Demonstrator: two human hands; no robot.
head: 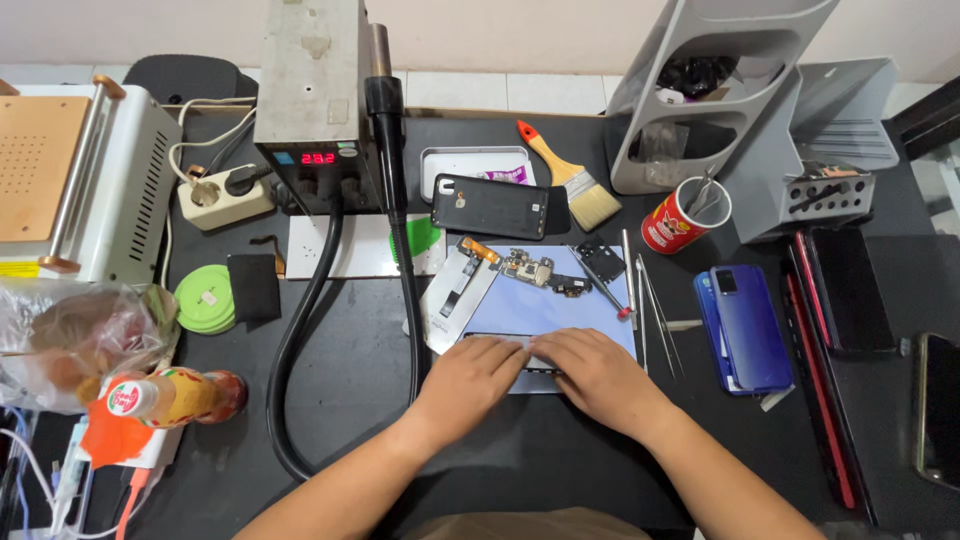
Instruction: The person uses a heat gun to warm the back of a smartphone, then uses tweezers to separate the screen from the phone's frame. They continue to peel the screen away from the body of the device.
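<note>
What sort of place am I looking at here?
Most likely a phone repair bench: a hot-air station, a small circuit board and tweezers lie on the black table, and both hands, left hand and right hand, press a phone.

Both forearms are bare, the left hand (478,376) and right hand (592,372) ungloved, without rings.

On the black bench (350,400), a hot-air station (310,100) stands at the back, its thick black hose (300,330) looping forward. A yellow-handled brush (570,175) lies near a red cup (680,215) of tools. A blue phone (745,325) rests at the right, green tape rolls (205,298) at the left.
</note>
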